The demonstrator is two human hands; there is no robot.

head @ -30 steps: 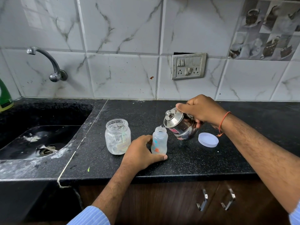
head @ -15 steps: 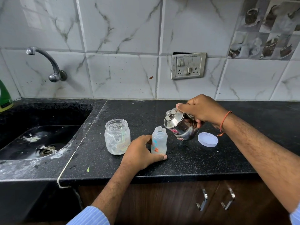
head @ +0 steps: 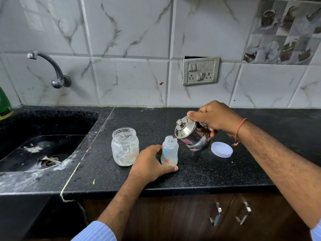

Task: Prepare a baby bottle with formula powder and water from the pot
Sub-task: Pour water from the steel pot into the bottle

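Note:
A small clear baby bottle [head: 169, 151] with printed marks stands open on the black counter [head: 199, 173]. My left hand [head: 149, 165] grips its lower part, thumb in front. My right hand [head: 214, 117] holds a small steel pot [head: 192, 134] with a knobbed lid, tilted left so its spout sits over the bottle's mouth, and a thin stream of water runs in. A clear formula jar [head: 125, 146], lidless and smeared with powder, stands just left of the bottle.
A white jar lid [head: 222, 149] lies right of the pot. A black sink [head: 40, 146] with a wall tap [head: 52, 68] is at the left, a green bottle [head: 4, 105] behind it. A switch socket [head: 200, 71] sits on the tiled wall. Cabinet handles [head: 229, 213] are below the counter edge.
Almost nothing has moved: the pot stays tilted over the bottle and both hands keep their grip.

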